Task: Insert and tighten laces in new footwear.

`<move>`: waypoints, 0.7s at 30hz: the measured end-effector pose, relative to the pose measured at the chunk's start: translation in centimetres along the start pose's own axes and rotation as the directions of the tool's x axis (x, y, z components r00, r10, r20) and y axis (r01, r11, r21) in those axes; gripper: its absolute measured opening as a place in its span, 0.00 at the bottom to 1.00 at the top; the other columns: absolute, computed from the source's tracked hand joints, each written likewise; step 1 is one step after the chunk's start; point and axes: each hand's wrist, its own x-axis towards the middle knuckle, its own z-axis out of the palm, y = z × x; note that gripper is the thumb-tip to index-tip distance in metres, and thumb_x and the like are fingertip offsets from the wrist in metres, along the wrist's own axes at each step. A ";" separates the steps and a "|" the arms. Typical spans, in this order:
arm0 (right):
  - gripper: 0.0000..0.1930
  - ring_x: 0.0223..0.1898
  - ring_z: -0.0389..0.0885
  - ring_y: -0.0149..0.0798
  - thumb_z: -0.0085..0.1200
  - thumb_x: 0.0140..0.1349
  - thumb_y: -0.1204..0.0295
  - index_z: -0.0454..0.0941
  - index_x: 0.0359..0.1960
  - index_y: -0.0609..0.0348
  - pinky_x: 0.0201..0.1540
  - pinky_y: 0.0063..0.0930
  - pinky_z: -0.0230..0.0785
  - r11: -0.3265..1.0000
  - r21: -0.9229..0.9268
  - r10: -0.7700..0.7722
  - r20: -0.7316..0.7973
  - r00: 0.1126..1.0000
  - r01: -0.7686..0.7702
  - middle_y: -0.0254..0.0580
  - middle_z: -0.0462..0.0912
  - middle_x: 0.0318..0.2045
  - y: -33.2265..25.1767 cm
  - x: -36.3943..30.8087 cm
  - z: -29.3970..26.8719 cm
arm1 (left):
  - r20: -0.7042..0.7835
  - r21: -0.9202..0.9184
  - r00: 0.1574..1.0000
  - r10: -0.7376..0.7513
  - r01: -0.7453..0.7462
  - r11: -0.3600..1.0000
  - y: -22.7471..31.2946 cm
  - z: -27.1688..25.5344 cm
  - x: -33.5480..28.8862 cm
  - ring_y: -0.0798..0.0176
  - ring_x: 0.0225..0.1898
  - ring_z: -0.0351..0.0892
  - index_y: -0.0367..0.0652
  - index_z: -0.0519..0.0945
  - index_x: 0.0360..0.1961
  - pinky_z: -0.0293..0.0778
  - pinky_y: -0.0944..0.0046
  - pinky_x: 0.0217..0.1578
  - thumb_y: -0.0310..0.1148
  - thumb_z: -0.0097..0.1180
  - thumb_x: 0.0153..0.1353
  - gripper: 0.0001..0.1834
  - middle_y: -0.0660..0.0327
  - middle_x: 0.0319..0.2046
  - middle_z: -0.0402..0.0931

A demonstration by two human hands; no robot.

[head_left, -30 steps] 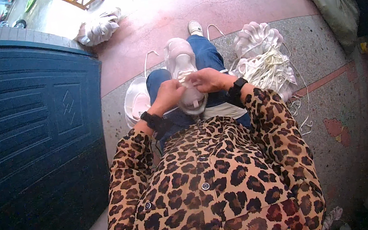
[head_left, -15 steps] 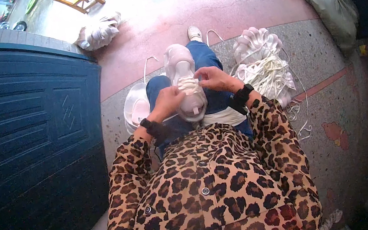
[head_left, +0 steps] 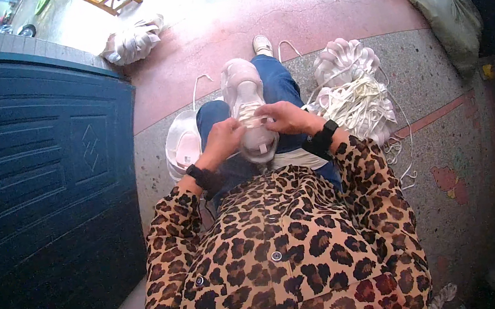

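A pale pink-white sneaker [head_left: 242, 78] rests on my lap, its toe pointing away from me and its heel tab toward my body. White shoelace [head_left: 248, 113] crosses its tongue in rows. My left hand [head_left: 226, 137] is closed at the left edge of the lacing, thumb and finger pinched on the lace. From the right, my right hand [head_left: 283, 117] reaches over the shoe's collar, its fingertips closed together at the lower rows of lace. The lace ends between the fingers are too small to make out.
On the floor to my right lie a heap of white laces [head_left: 358, 103] and a fanned stack of pale shoe parts [head_left: 345, 58]. More pale shoe pieces [head_left: 183, 145] lie by my left leg. A blue door [head_left: 47, 139] stands at left, near a white bundle [head_left: 133, 41]; a grey-green sack [head_left: 447, 16] leans far right.
My right hand has moved left and slightly down, from the shoe's right edge onto the lower lacing. My left hand stays almost in place beside the laces.
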 end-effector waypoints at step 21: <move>0.16 0.40 0.84 0.58 0.55 0.61 0.67 0.77 0.51 0.54 0.43 0.50 0.76 0.950 -0.286 0.025 -0.323 0.946 -0.123 0.54 0.85 0.35 -2.1 0.3 0.4 | 0.579 -0.328 0.705 -0.410 0.662 0.674 -1.3 -5.6 0.7 0.75 0.13 0.56 0.45 0.79 0.24 0.51 0.69 0.15 0.44 0.65 0.63 0.17 0.73 0.13 0.63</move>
